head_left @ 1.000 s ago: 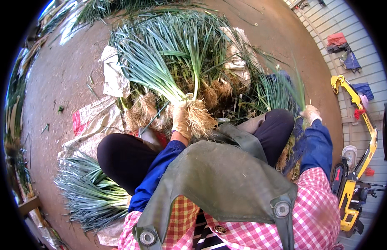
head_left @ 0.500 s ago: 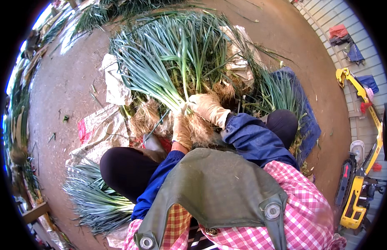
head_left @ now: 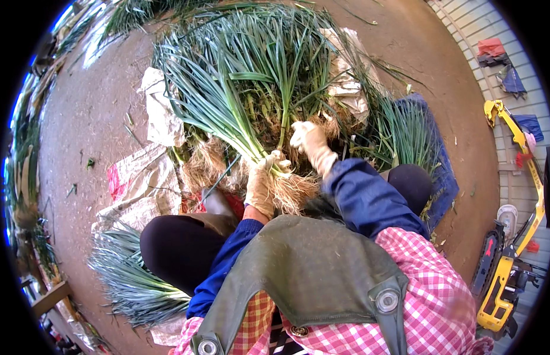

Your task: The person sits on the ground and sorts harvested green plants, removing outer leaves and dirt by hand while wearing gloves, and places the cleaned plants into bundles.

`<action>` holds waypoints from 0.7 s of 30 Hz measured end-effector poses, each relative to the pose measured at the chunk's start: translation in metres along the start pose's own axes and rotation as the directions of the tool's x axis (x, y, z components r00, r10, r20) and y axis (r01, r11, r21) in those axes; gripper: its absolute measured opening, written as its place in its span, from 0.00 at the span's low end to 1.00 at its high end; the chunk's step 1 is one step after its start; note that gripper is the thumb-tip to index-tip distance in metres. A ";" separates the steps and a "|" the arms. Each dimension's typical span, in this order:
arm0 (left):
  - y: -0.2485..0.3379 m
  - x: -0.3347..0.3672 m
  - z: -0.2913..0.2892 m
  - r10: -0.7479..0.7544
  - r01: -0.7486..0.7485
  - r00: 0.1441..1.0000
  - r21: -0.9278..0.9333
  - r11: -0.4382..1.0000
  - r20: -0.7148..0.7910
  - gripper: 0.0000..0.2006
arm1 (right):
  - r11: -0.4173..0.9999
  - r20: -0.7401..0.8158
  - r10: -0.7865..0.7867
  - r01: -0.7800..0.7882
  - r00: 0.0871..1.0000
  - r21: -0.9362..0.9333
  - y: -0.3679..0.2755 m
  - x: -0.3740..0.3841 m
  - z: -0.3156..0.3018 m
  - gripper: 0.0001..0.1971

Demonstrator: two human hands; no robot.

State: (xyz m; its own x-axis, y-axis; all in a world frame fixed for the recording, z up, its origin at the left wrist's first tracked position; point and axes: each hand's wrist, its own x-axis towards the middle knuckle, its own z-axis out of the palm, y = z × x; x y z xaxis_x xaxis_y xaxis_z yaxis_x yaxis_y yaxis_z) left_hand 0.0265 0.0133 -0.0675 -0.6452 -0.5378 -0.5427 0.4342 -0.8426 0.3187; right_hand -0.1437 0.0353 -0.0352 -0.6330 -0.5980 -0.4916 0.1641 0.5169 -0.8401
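Note:
My gloved left hand is closed around the lower stalks of a bunch of green onions. Its leaves fan up and away over the pile, and the pale roots hang out to the right of my fist. Just right of the bunch is my gloved right hand, fingers curled in, beside the foot of an upright stalk. Whatever those fingers may hold is hidden. A big heap of green onions lies in front of me, with more tangled roots at its near left.
Pale woven sacks lie under and beside the heap. More green onions rest on a blue sheet at right, and another bundle lies by my left knee. A yellow toy excavator stands along the tiled strip at far right.
My right hand has come off the bunch and moved right and up. The left hand keeps its hold, and the root end now points more to the right.

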 end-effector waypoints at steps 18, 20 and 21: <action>-0.007 0.004 0.026 -0.004 0.002 0.998 0.026 1.000 0.057 0.10 | 0.962 0.055 -0.236 0.225 0.970 0.153 -0.032 0.029 0.011 0.12; -0.004 -0.008 0.046 -0.057 0.056 0.994 0.005 0.998 0.091 0.09 | 0.918 -0.074 -0.380 0.366 0.922 -0.153 -0.031 0.029 0.013 0.11; -0.003 -0.006 0.040 -0.036 0.035 0.997 0.010 0.999 0.075 0.09 | 0.831 -0.114 -0.492 0.426 0.863 -0.359 -0.030 0.024 0.016 0.10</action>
State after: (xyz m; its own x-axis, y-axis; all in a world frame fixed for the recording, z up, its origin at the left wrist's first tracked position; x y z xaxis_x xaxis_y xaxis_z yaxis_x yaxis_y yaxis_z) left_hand 0.0039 0.0183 -0.0345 -0.7055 -0.5079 -0.4943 0.4048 -0.8613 0.3072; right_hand -0.1515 -0.0042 -0.0249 -0.7136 -0.7004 0.0152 -0.4050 0.3947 -0.8247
